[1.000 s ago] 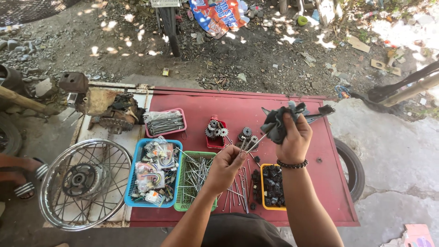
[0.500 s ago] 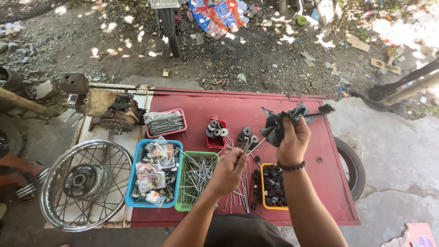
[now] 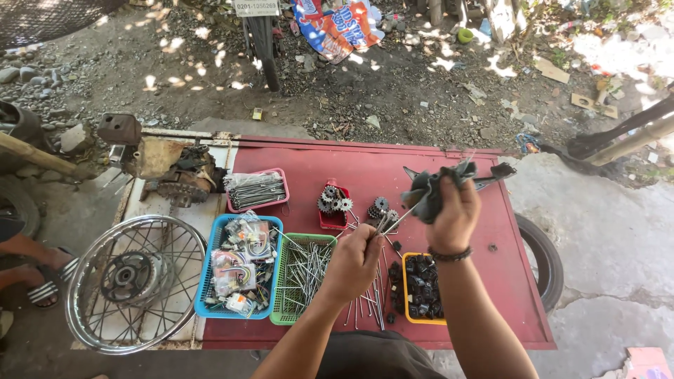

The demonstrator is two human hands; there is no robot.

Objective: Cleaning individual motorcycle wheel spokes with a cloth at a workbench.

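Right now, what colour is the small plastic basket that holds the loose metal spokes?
Green: the small mesh plastic basket of metal spokes shows best in the head view.

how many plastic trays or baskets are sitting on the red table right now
5: a pink tray of spokes at the back left, a small red tray of gears, a blue basket, a green basket and a yellow tray in front.

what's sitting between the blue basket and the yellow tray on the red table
In the head view, a green basket of loose metal spokes lies between the blue basket and the yellow tray. More spokes lie on the table, beneath the left hand.
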